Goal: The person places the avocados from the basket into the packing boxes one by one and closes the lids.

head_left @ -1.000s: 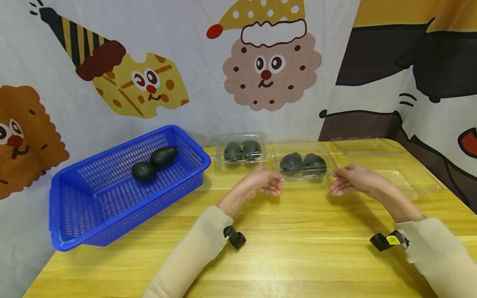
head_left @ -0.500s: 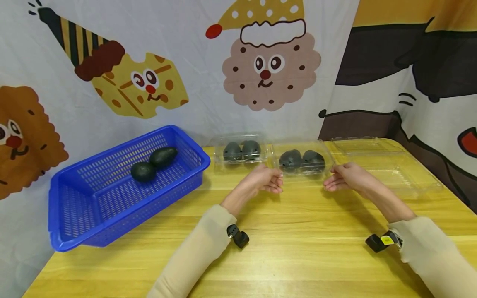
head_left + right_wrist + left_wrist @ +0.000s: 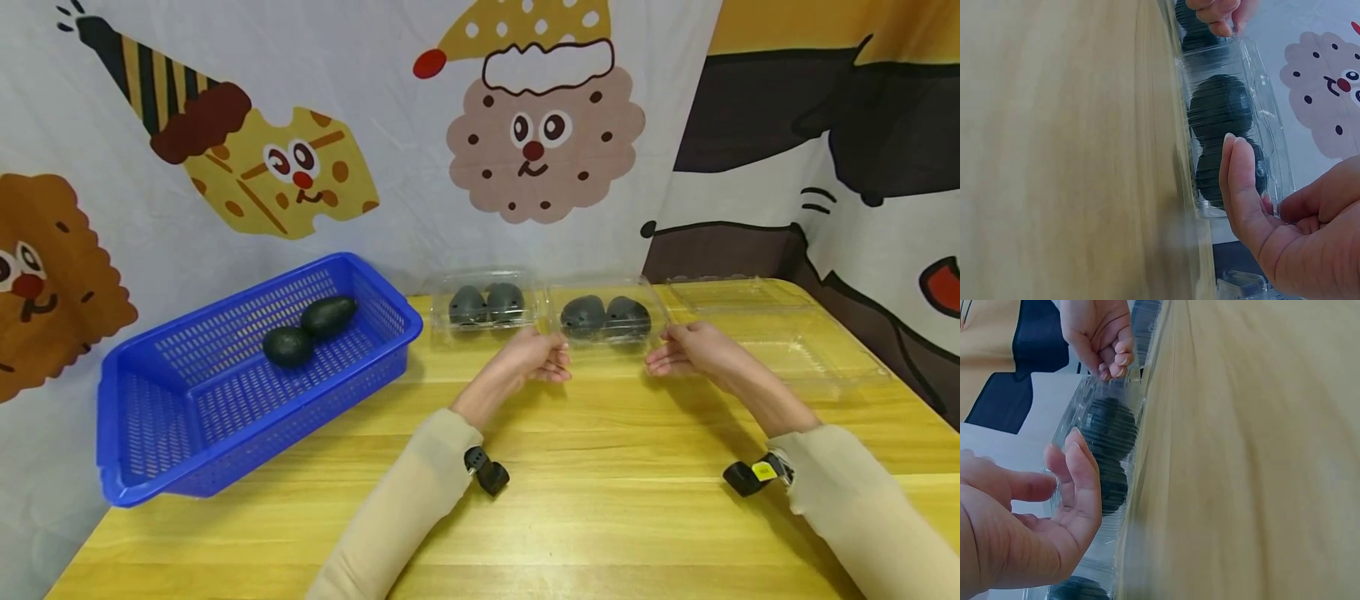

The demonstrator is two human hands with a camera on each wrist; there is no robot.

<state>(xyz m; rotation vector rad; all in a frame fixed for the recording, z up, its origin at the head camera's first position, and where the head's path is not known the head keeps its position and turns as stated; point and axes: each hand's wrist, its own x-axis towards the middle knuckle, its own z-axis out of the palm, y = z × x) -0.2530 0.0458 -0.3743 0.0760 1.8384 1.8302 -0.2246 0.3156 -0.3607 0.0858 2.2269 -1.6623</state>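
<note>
A clear plastic clamshell box with two dark avocados in it sits toward the back of the wooden table, its lid down. My left hand pinches its near left corner between thumb and fingertips. At the near right corner my right hand does the same, the other fingers loosely bent below. Both avocados show through the ribbed wall in the right wrist view, with my right hand at the near end of the box. Fingers of my left hand partly cover the box in the left wrist view.
Close on the left stands a similar box, also with two avocados. An open, empty clamshell lies to the right. A blue plastic basket at the left holds two more avocados. A printed cloth hangs behind the table.
The box with two avocados has slid back and slightly left, to line up beside the other filled box. My right hand moved back and left with it; my left hand shifted only slightly.
</note>
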